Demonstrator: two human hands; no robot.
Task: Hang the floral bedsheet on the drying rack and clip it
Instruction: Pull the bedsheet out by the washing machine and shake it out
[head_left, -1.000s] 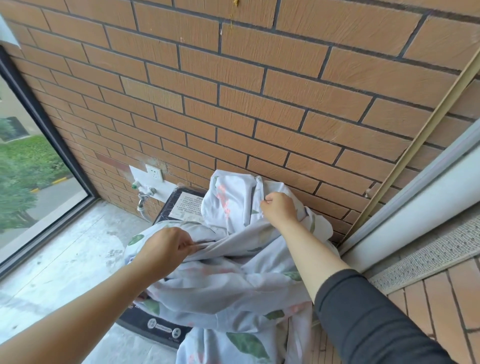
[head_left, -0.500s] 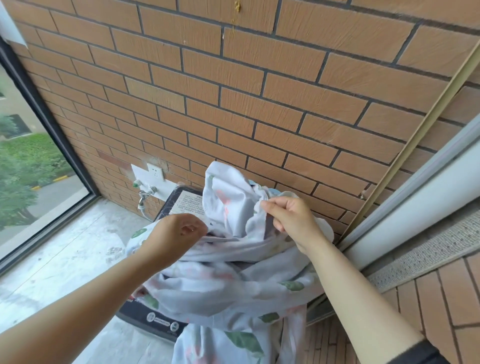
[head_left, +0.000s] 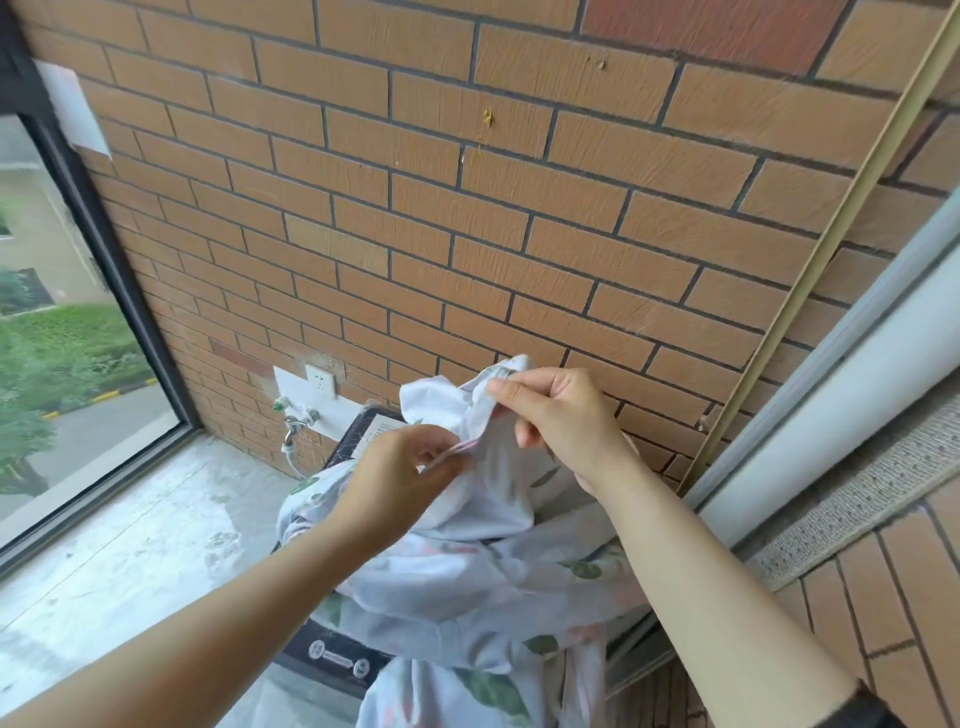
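The floral bedsheet (head_left: 483, 577), white with green leaves and pink flowers, lies bunched over a dark washing machine (head_left: 332, 649) and hangs down its front. My right hand (head_left: 561, 421) pinches a raised edge of the sheet between thumb and fingers in front of the brick wall. Just below and to the left, my left hand (head_left: 400, 478) pinches the same edge. No drying rack or clip is in view.
A brick wall (head_left: 467, 234) fills the background. A socket plate (head_left: 320, 380) and a tap (head_left: 296, 423) sit low on it, left of the machine. A large window (head_left: 57, 338) is at the left above a pale floor (head_left: 130, 545). A white door frame (head_left: 841, 395) runs diagonally at the right.
Both hands have lifted the sheet's edge higher and come closer together. The view has tilted upward along the wall.
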